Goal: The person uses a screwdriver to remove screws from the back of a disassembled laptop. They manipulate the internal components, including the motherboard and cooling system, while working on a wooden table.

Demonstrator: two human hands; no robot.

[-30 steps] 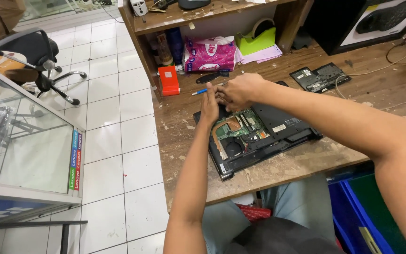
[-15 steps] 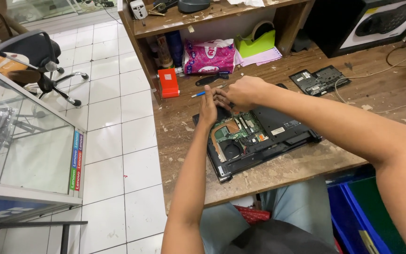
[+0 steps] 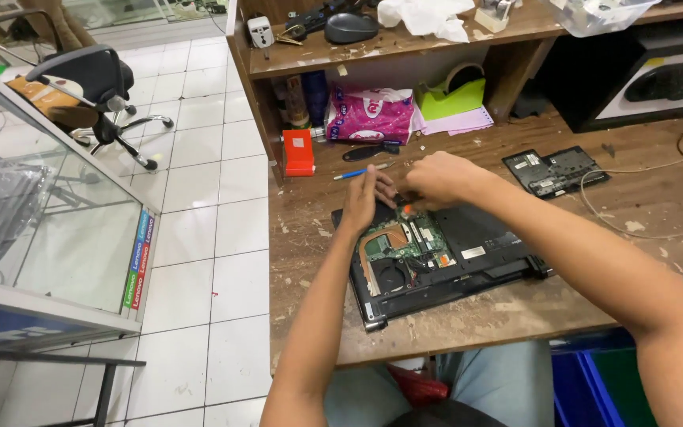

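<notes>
Hidden under the right hand [image 3: 436, 180]: the tool tip and the laptop [image 3: 444, 257] far edge. Too small to tell: what the left hand [image 3: 364, 198] presses. Cut off at the worktop [image 3: 658, 198] right edge: a white cable [image 3: 634, 231].

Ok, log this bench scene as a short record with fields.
setting: worn wooden workbench beside a white tiled floor
main item: opened laptop base, circuit board and copper heat pipe exposed
left hand: resting on the laptop's far left corner
right hand: pinching a small tool, partly hidden, over the board
nearby: orange box, blue pen, detached black cover panel
</notes>
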